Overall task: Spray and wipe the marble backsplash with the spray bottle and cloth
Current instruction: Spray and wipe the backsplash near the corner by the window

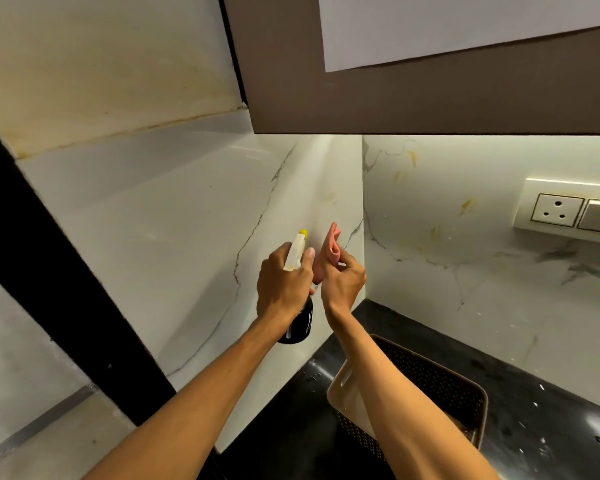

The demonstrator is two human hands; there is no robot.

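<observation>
My left hand [283, 284] grips a spray bottle [300, 322] with a dark body, a white trigger head and a yellow nozzle tip pointing up toward the wall. Right beside it, my right hand [343, 282] pinches a folded pink cloth [330, 245], which stands up between the two hands. Both hands are raised close to the inner corner of the white marble backsplash [187, 237], which has grey veins and some yellowish marks on the right panel [465, 237]. I cannot tell whether the cloth touches the wall.
A dark perforated basket [440, 382] stands on the black countertop [551, 403] under my right forearm. A brown wall cabinet [413, 102] hangs overhead. A socket and switch plate [568, 209] is on the right wall. A black vertical frame [49, 271] runs down the left.
</observation>
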